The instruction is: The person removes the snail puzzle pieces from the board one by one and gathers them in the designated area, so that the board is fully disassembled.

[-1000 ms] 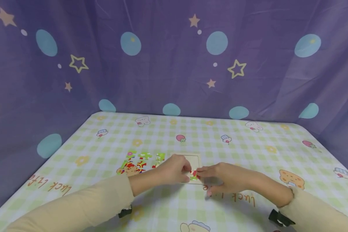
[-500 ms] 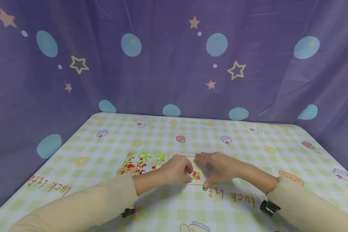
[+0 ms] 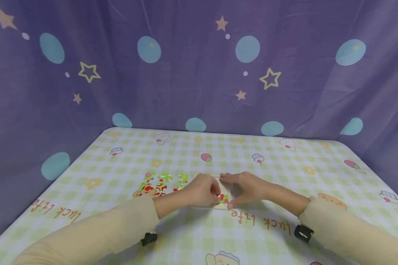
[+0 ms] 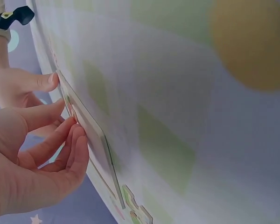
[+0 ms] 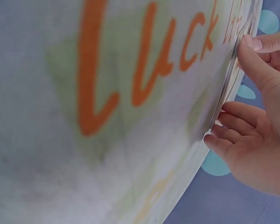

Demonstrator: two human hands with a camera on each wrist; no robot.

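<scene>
A shallow light-wood puzzle tray (image 3: 224,188) lies flat mid-table, with a red and green puzzle section (image 3: 224,200) in its near right corner. My left hand (image 3: 203,190) is over the tray's left part, thumb and fingertips pinching a small puzzle piece, mostly hidden by the fingers. The left wrist view shows those fingertips low against the tray (image 4: 97,135). Along the tray's right side, my right hand (image 3: 252,187) rests with thumb at the near corner and loosely extended fingers at the far one. From the right wrist view, its fingers (image 5: 240,123) touch the tray edge.
Left of the tray lie several loose, colourful puzzle pieces (image 3: 166,178), partly hidden by the left forearm. A checked tablecloth (image 3: 278,169) covers the table. Behind it hangs a purple curtain (image 3: 192,88). Dark straps (image 3: 303,233) sit at the wrists.
My right hand has moved from beside the puzzle section up and over to the tray's right edge, fingers spread. The left hand stays nearly in place at the tray.
</scene>
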